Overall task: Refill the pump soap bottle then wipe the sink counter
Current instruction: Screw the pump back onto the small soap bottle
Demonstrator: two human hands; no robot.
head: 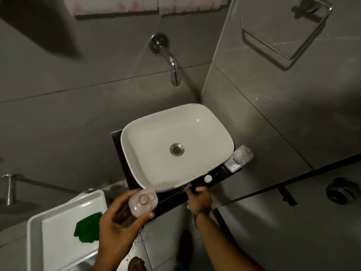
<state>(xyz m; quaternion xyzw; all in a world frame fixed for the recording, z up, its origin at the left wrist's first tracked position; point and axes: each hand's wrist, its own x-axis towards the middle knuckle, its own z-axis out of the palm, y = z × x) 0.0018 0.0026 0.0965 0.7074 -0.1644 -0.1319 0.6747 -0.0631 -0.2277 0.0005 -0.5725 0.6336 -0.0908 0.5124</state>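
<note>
While my left hand (119, 222) is gripping the open-necked soap bottle (142, 201), I am judging refilling underway; my right hand (199, 198), curled at the counter (172, 202) edge, seems empty; next, the refill pouch (239, 158) beyond it needs fetching.

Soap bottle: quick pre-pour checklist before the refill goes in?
1. Soap bottle held by left hand: ok.
2. Bottle neck open, pump off: ok.
3. Refill bottle within reach, lying on the counter right of the sink: ok, not yet picked up.
4. Right hand free: not ok, at the counter edge.
5. Small white cap on counter: ok.
6. Green cloth ready in tray: ok.
</note>
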